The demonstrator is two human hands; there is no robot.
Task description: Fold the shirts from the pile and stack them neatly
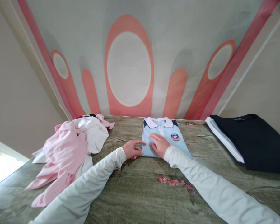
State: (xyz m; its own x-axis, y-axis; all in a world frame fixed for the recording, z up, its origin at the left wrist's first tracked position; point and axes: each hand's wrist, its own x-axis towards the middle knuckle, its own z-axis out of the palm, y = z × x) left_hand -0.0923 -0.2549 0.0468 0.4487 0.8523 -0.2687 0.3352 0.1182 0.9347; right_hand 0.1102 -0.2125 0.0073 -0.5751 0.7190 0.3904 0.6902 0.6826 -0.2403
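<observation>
A light blue polo shirt (180,143) with a white collar, dark shoulder panels and a round badge lies folded into a neat rectangle, its collar toward the wall. My right hand (160,145) rests on the front of the shirt, fingers stretched out below the collar. At the shirt's left edge is my left hand (133,149), its fingers apart and the tips touching or very near the fabric. Neither hand grips anything that I can see. Part of the shirt's lower front is hidden under my right hand and wrist.
On the left lies a loose heap of pink and white clothes (65,146). A stack of folded garments, a black one (261,140) on top, sits at the right. The wood-patterned table (130,193) meets a wall with coral shapes (129,110) at its far edge.
</observation>
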